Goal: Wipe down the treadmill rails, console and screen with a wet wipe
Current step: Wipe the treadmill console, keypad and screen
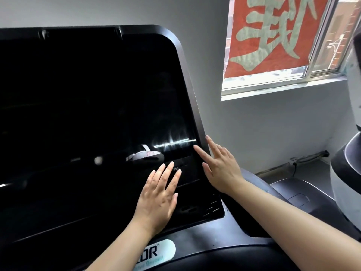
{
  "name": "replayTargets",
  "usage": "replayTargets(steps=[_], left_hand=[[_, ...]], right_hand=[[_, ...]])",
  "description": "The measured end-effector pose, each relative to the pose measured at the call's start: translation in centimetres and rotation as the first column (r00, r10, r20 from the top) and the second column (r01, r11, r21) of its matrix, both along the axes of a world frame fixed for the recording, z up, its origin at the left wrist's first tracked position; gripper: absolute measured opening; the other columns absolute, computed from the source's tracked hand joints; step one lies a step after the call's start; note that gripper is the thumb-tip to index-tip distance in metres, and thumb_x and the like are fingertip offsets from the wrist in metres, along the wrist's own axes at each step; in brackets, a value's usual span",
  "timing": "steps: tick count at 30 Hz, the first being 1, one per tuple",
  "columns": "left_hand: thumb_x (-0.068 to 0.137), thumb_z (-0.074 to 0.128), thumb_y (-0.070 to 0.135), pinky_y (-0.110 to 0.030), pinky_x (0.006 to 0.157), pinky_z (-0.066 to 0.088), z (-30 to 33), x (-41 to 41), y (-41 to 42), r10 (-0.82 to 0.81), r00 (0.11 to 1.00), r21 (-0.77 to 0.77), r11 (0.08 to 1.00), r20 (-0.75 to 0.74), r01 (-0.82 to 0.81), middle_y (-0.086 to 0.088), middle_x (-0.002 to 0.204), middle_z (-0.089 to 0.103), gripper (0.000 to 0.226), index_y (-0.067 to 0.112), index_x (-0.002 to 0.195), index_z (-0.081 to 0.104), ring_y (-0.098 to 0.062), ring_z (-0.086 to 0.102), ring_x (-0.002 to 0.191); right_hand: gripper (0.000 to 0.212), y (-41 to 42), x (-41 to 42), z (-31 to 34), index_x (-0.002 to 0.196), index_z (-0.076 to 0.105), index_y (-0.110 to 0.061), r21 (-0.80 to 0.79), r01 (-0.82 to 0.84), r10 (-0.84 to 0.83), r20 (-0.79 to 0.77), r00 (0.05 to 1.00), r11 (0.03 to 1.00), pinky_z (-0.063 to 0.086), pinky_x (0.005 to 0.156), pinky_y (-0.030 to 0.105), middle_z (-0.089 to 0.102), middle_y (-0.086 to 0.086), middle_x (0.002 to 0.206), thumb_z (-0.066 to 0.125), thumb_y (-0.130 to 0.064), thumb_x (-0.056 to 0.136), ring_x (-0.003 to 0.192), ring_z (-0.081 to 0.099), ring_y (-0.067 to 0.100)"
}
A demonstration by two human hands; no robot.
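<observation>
Left hand: left hand point(159, 194) lies flat, palm down, fingers straight and slightly spread, on the lower right part of the black panel; fingertips reach the strip just below the screen. It holds nothing.
Right hand: right hand point(219, 169) is flat, fingers straight and spread, at the lower right corner of the display; the index fingertip touches the glass edge and the longer finger lies along the bezel point(192, 90). It holds nothing.
Hand spacing: hands are apart, side by side, left lower than right.
Wipe: no wipe shows under or between the fingers; whether one lies beneath a palm cannot be told.
Screen: screen point(88, 94) is dark and glossy, filling the left and centre of the view, tilted back. Streaks of reflected light sit near its lower right corner, just left of the right index finger.
Console: console point(230, 229) is dark grey, below and right of the display, with a white oval logo label point(156, 251) at the bottom edge, partly cut off.
Vents: slots point(212, 206) lie in the panel's lower right corner, between the two forearms.
Window: window point(322, 55) is upper right, partly covered by a red banner point(273, 36) with pale characters.
Wall: wall point(273, 133) is pale grey, behind the display.
Neighbouring unit: white and dark machine point(349, 163) stands at the right edge.
</observation>
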State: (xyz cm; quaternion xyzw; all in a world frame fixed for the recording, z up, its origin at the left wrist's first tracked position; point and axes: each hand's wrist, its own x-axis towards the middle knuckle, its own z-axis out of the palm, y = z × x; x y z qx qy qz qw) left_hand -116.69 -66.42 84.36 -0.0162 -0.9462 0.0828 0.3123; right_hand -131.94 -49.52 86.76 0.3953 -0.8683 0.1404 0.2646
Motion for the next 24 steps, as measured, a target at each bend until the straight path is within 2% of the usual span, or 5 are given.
replayTargets(steps=[6, 10, 13, 20, 24], left_hand=[[0.085, 0.038, 0.032, -0.04, 0.111, 0.018, 0.0, 0.4, 1.9, 0.036, 0.999, 0.036, 0.999, -0.013, -0.035, -0.012, 0.144, 0.033, 0.057, 0.014, 0.14, 0.034, -0.028, 0.032, 0.133], [0.084, 0.038, 0.031, -0.043, 0.107, 0.023, -0.1, 1.0, 3.4, 0.042, 0.999, 0.054, 0.998, -0.02, -0.041, -0.013, 0.143, 0.033, 0.057, 0.013, 0.139, 0.035, -0.028, 0.032, 0.131], [0.085, 0.037, 0.032, -0.044, 0.106, 0.024, -0.4, 1.3, 5.2, 0.018, 1.0, 0.053, 0.998, -0.008, -0.018, -0.013, 0.144, 0.032, 0.058, 0.013, 0.139, 0.034, -0.028, 0.032, 0.131], [0.084, 0.037, 0.033, -0.04, 0.105, 0.026, -0.6, 3.5, 10.4, -0.092, 0.996, 0.074, 0.993, 0.008, 0.091, -0.011, 0.139, 0.038, 0.055, 0.013, 0.136, 0.036, -0.028, 0.036, 0.126], [0.083, 0.037, 0.033, -0.044, 0.104, 0.039, -0.4, 6.2, 14.5, -0.22, 0.975, 0.153, 0.964, 0.008, 0.216, -0.014, 0.134, 0.05, 0.055, 0.013, 0.135, 0.036, -0.028, 0.037, 0.124]], right_hand=[[0.037, 1.8, -0.8, 0.8, 0.107, 0.07, -0.017, 0.053, -0.023, 0.032, -0.178, 0.984, 0.998, 0.052, 0.084, 0.042, 0.056, 0.018, 0.131, 0.042, -0.023, 0.084, 0.1, 0.063, 0.031], [0.029, 4.0, -0.1, 0.3, 0.079, 0.066, -0.011, 0.03, 0.01, -0.003, -0.225, 0.974, 1.0, 0.043, 0.086, 0.037, 0.062, 0.015, 0.123, 0.04, -0.023, 0.085, 0.092, 0.064, 0.029], [0.03, 6.2, 0.7, -0.6, 0.079, 0.066, -0.011, 0.057, 0.038, -0.025, -0.218, 0.976, 0.998, 0.038, 0.087, 0.035, 0.063, 0.015, 0.121, 0.04, -0.023, 0.084, 0.091, 0.064, 0.029], [0.031, 13.8, 6.5, -3.0, 0.084, 0.067, -0.01, 0.084, 0.12, -0.104, -0.17, 0.98, 0.989, 0.038, 0.087, 0.035, 0.065, 0.014, 0.117, 0.04, -0.025, 0.081, 0.091, 0.065, 0.029], [0.027, 20.0, 12.8, -3.6, 0.088, 0.068, -0.011, 0.107, 0.211, -0.191, -0.168, 0.967, 0.972, 0.05, 0.083, 0.037, 0.064, 0.011, 0.118, 0.048, -0.024, 0.076, 0.093, 0.064, 0.027]])
